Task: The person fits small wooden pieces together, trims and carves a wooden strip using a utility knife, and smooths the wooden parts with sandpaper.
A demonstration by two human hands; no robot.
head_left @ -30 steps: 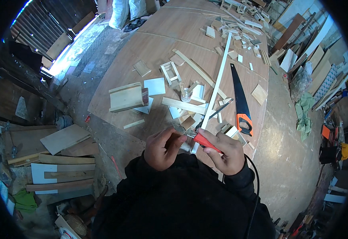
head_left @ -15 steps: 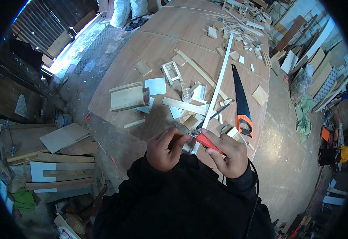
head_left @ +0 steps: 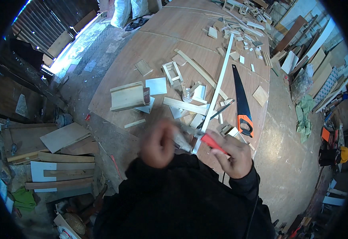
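Red-handled tool (head_left: 214,143) is grasped by R hand (head_left: 237,156), its grip held btwn thumb & fingers, front end aimed twd L fingers. That front end is placed approx. midway btwn both sets of fingertips & is seen against near part of long white strip (head_left: 220,81); whether the two touch can't be told. Black cord (head_left: 254,212) is hung below R fingers, down alongside the dark sleeve.

L hand (head_left: 157,145) is badly blurred: fingers are curled in twd thumb, but whether anything is pinched there can't be told. A whitish streak (head_left: 180,140) is seen just R of L fingertips, also smeared, kind unclear.

Table (head_left: 116,73) is spread out beyond both hands. Handsaw (head_left: 241,93), black blade w/ orange handle, is laid beyond R fingers & a bit to their R, apart from them; sq. board (head_left: 260,96) is set farther R. Clear cup (head_left: 187,95) is placed beyond the gap btwn the hands. Trough-shaped wooden piece (head_left: 127,97) is set beyond L fingers, to their L, w/ white panel (head_left: 156,85) near it & small wood frame (head_left: 173,73) farther off. Offcuts (head_left: 243,38) are heaped well beyond R fingers.
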